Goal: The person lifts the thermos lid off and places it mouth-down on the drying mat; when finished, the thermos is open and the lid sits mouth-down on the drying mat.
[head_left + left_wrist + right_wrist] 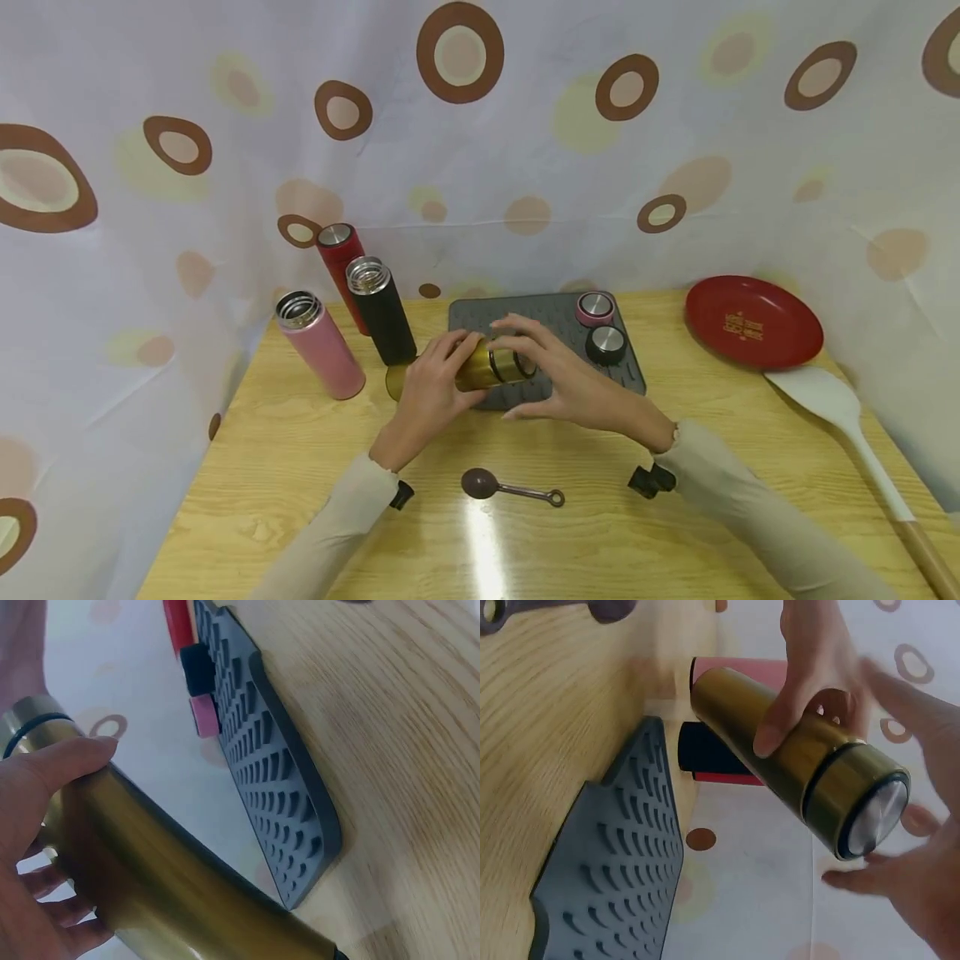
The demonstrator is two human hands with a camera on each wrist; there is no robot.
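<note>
My left hand grips a gold thermos bottle round its body, tilted and raised over the table. Its gold lid, with a silver top, is on and points to the right. Around that lid end my right hand is spread, thumb and fingers apart, with a gap to the lid in the right wrist view. Close behind the bottle's base stands an open black thermos. Left of it are an open pink thermos and, farther back, a red thermos with its lid on.
A dark grey ridged mat lies under the hands. It bears a pink lid and a black lid. Nearer lies a brown spoon. At right are a red plate and a long white spatula with a wooden handle.
</note>
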